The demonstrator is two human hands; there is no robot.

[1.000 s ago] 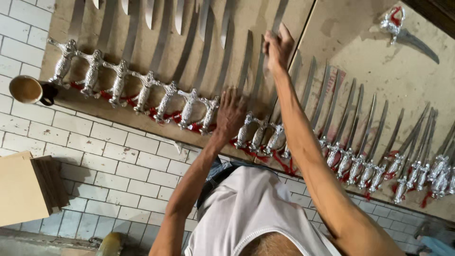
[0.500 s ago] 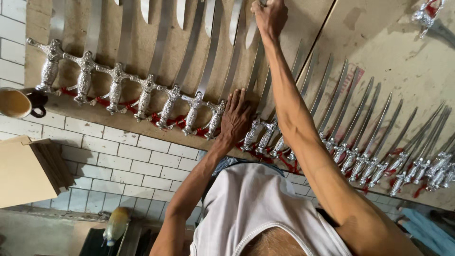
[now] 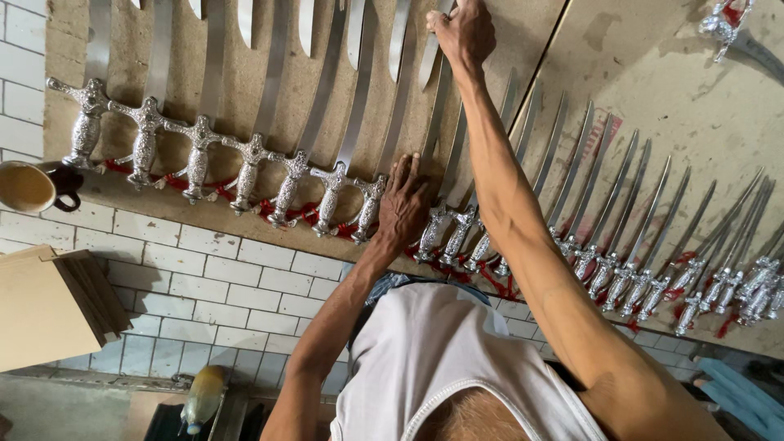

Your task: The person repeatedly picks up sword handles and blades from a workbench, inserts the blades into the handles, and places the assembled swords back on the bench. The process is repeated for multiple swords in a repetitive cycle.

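silver swords [image 3: 331, 184], red tassels [image 3: 302, 214], white tiles [image 3: 204, 278]

A single head-worn camera looks steeply down over the person's white-vested chest [image 3: 425, 367] at a brown board workbench [image 3: 645, 65] edged with white tiles. The bench's near edge runs on a slant across the frame, so the view is tilted. It sits close: both bare forearms fill the middle, and rows of silver-hilted curved swords [image 3: 327, 147] run off the frame's edges.

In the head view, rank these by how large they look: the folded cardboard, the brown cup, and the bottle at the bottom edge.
1. cardboard, clearly largest.
2. bottle and cup look similar in size; the cup is cut off by the frame edge, so no ranking.
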